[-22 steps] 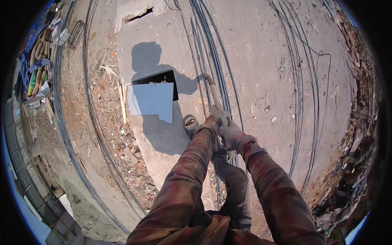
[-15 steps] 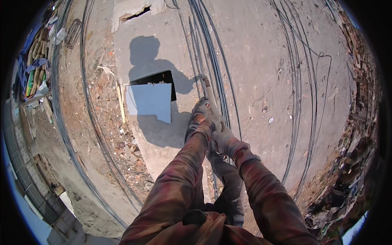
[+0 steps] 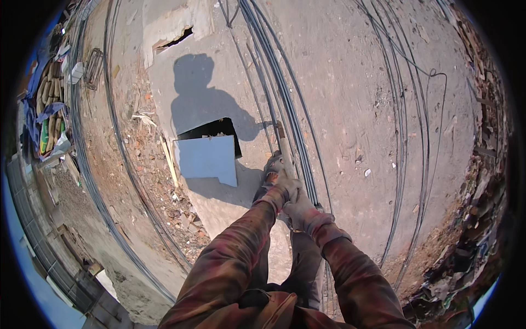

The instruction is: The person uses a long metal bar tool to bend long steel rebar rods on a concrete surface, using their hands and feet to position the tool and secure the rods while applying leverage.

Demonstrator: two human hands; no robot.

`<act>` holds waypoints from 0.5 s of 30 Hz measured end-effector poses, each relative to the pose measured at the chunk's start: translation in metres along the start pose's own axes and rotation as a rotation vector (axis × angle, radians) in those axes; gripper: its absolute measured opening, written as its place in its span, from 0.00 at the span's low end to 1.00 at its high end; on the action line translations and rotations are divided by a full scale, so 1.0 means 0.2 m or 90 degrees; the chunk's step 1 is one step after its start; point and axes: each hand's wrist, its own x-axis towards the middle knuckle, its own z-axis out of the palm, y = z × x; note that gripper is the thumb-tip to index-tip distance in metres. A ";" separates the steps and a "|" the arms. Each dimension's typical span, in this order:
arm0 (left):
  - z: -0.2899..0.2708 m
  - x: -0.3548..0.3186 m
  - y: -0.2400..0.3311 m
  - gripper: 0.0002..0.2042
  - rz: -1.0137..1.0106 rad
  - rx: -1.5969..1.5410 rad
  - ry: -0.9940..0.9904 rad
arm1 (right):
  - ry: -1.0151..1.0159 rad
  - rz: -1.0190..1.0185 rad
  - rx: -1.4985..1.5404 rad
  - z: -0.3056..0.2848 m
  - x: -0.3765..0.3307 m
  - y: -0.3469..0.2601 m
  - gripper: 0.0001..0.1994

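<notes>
- Nearest, both gloved hands are clenched around a long tool handle (image 3: 284, 149): the left hand (image 3: 285, 187) above, the right hand (image 3: 300, 209) just below it, touching.
- Further out, the handle's far end meets the bundle of long steel rods (image 3: 285, 98) lying on the concrete ground (image 3: 350, 77).
- Judging by this, a firm grip with both fists stacked close, and feet kept off the rods, would serve well.
- Beyond, to the left, a pale board (image 3: 207, 159) partly covers a dark pit (image 3: 211, 129).
</notes>
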 end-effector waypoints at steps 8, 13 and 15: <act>-0.17 -0.14 0.26 0.29 -0.063 -0.106 -0.168 | -0.031 0.093 -0.194 -0.35 0.00 -0.35 0.21; -0.62 -0.21 0.50 0.29 -0.169 -0.043 -0.089 | -0.014 0.165 -0.202 -0.24 -0.11 -0.60 0.22; -0.84 -0.19 0.58 0.30 -0.126 0.054 -0.005 | -0.016 0.156 -0.156 -0.19 -0.16 -0.63 0.22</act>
